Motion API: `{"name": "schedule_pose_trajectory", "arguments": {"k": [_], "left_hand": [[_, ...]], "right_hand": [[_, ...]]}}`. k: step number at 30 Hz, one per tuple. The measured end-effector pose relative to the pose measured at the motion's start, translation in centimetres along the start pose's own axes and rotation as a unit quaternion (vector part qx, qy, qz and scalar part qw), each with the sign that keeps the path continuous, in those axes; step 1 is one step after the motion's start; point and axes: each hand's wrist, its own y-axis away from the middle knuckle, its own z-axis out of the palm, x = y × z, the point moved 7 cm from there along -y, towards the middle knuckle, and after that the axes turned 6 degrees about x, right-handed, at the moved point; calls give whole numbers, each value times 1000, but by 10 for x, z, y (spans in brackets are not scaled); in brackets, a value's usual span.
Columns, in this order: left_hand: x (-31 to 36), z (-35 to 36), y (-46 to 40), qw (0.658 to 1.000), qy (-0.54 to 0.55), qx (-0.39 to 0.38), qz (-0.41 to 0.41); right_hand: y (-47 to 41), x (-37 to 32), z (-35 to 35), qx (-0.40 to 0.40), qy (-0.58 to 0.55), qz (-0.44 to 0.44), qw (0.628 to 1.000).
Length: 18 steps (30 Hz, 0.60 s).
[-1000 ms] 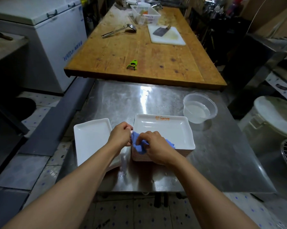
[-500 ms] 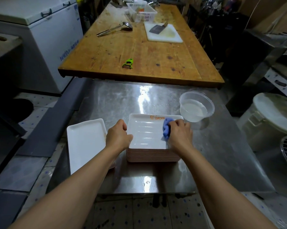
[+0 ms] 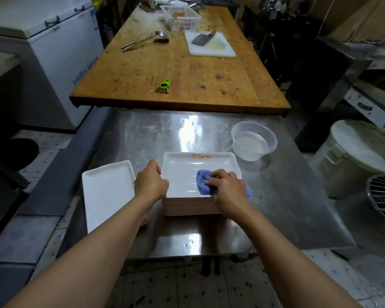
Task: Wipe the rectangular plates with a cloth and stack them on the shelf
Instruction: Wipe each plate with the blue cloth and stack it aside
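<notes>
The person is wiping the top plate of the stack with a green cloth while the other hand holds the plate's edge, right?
Almost. The cloth is blue, not green, as the head view shows. The right hand presses it on the top plate while the left hand holds the plate's edge.

Bowl (image 3: pixel 253 142) right behind plate stack (image 3: pixel 191 204)

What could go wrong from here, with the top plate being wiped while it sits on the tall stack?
1. The right hand rubs the blue cloth on the top plate of a tall stack; sideways force might shift the plates, though the left hand steadies the rim.
2. The water tub stands close by; a wide stroke could knock it.
3. The wiped plate overhangs the steel table edge.
</notes>
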Motion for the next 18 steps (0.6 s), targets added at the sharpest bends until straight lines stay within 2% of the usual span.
{"name": "schedule_pose_trajectory", "arguments": {"k": [3, 7, 10, 12, 15, 18], "left_hand": [[1, -2, 2, 1000, -7, 8, -16], [4, -3, 6, 999, -8, 16, -33], [8, -5, 12, 999, -12, 20, -32], [13, -8, 18, 999, -28, 29, -15], [30, -13, 34, 993, -81, 61, 53], [61, -1, 56, 973, -93, 54, 202]], "right_hand": [[16, 24, -17, 15, 77, 17, 997], [32, 30, -26, 21, 128, 22, 991], [40, 31, -35, 37, 128, 33, 991], [43, 38, -45, 70, 89, 65, 991], [49, 60, -62, 134, -26, 142, 980], [53, 76, -75, 184, -117, 178, 960]]}}
